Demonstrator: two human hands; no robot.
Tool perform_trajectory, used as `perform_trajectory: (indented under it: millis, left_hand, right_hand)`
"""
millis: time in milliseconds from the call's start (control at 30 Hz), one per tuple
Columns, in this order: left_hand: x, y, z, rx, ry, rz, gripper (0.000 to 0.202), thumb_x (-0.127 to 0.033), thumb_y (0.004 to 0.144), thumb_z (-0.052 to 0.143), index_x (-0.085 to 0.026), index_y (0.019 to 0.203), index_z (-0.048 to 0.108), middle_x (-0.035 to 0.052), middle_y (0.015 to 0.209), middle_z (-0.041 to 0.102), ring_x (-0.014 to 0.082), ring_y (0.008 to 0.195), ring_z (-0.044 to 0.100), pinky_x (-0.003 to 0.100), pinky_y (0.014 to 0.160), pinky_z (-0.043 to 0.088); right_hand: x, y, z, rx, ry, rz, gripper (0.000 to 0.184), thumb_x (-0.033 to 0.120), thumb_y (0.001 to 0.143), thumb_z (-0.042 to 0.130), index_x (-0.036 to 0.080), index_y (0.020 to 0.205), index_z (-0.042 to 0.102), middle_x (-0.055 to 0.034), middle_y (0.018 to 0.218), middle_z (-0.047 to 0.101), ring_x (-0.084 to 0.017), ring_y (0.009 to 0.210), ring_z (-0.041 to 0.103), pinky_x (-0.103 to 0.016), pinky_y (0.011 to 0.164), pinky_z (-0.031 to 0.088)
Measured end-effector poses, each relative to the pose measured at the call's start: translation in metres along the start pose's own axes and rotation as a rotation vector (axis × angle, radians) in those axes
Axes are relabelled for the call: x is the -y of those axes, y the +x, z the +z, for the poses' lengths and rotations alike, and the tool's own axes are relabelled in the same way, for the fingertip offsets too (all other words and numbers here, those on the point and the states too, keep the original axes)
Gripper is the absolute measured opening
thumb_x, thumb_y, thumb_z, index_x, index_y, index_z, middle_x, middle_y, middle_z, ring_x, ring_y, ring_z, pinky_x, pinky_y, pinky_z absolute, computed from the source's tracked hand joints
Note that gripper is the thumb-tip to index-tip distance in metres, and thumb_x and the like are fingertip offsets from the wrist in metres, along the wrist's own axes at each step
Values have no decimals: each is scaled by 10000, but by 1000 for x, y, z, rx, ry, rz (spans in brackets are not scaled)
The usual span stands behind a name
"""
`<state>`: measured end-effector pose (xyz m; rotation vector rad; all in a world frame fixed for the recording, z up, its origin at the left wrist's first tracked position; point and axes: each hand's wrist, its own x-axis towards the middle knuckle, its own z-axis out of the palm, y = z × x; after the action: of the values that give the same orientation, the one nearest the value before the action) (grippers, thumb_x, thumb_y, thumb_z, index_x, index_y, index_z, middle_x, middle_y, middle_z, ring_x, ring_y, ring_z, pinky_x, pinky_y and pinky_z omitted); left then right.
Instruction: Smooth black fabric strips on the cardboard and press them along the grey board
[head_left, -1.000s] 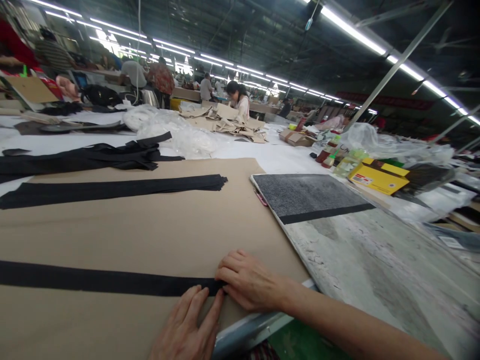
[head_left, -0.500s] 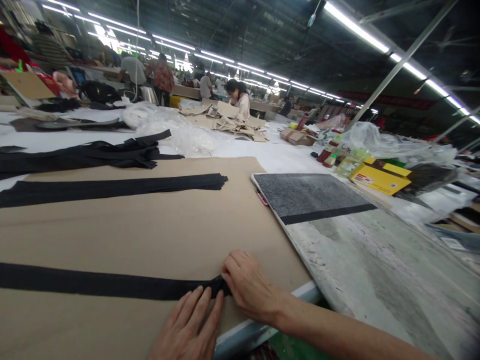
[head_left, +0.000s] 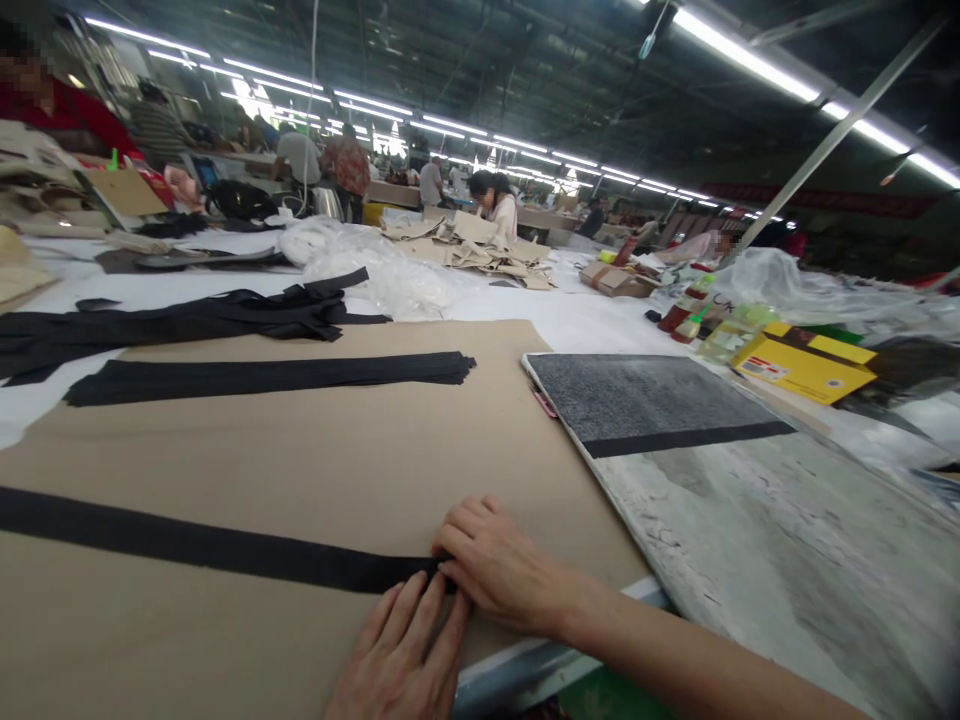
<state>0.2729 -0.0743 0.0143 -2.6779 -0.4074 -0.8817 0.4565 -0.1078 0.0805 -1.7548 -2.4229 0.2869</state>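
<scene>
A long black strip [head_left: 247, 557] of fabric-like material lies across the brown sheet [head_left: 360, 450] on the table. My left hand [head_left: 409, 645] rests on the strip close to its right end, fingers stretched out and slightly spread. Right beside it, my right hand [head_left: 499, 565] has its fingers curled and pinched on that same end. The fingers of both hands almost touch there, and the very tip of the strip is hidden under them.
Further back lie a neat stack of black strips [head_left: 277, 378] and a looser black pile [head_left: 187, 325]. To the right is a worn grey board [head_left: 720, 520] with a dark textured panel [head_left: 645, 395]. Beyond are a yellow box [head_left: 806, 368], bottles, plastic wrap and other people.
The view has swung left a little. The strip now slants more, and its right end looks less bunched. Both hands stay at that end, the left fingers closer to the right hand.
</scene>
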Motion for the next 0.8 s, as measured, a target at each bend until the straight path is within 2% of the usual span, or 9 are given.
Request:
perform_trajectory:
  millis: [100,167,233,333,433,500,567,667,800]
  left_hand:
    - [0,-1,0,5,-1,-7,337,-298,872,435,-271,1145,630,-31,1068,694,167,1007,570,304,918,358]
    - [-1,-1,0,0,-9,-10,333,-291,879,425,-271,1137,634,-34,1069,694,166,1003,570,301,913,361]
    - [-3,-1,0,2,-31,-16,329,-286,889,410,-270,1121,643,-30,1075,693,165,1011,566,296,909,364]
    - [-4,1,-1,-36,-79,-98,342,-273,905,368,-265,1073,665,-17,1063,696,166,1013,562,296,896,368]
    - [-3,3,-3,-37,-69,-85,346,-263,894,383,-273,1123,642,-24,1065,696,155,997,563,284,883,367]
    - [-3,3,-2,-15,-49,-41,352,-263,887,403,-275,1165,618,-29,1073,693,151,994,565,278,884,363]
    - [-5,1,2,-46,-67,-83,342,-269,896,393,-272,1140,631,-27,1062,695,160,998,567,290,906,360]
    - [-13,-3,10,-116,-123,-174,329,-277,907,375,-259,1069,661,-14,1039,696,178,1014,568,314,961,348]
    - [-19,-6,17,-174,-143,-180,307,-257,890,402,-249,1043,668,6,1035,690,180,1031,566,311,1012,327]
  right_hand:
    - [-2,6,10,17,-144,-80,49,189,910,482,179,879,519,-32,897,557,-182,829,445,-327,770,320]
    - [-2,7,17,9,-179,-81,68,161,909,467,172,857,509,-40,873,555,-185,806,441,-332,750,311]
    - [1,7,25,-41,-113,38,82,135,908,446,166,861,506,-46,876,559,-184,804,447,-334,752,311]
    - [3,7,30,-139,140,293,90,142,917,434,171,862,499,-33,882,568,-172,808,464,-321,761,323]
    - [-1,8,22,-134,432,395,133,187,953,396,178,856,486,-6,821,570,-146,753,488,-284,713,352]
    - [-4,8,12,-126,510,348,130,196,958,390,177,886,497,-10,847,578,-139,777,508,-270,719,369]
    - [-5,9,3,-104,451,202,68,176,918,464,179,954,523,-25,954,586,-150,888,511,-280,792,368]
    - [-1,13,-3,-28,285,15,204,128,847,547,197,1038,537,-30,1055,578,-164,984,487,-301,864,337]
    - [5,23,-1,25,99,-40,153,163,869,541,199,1017,543,-28,1018,579,-165,951,488,-308,836,334]
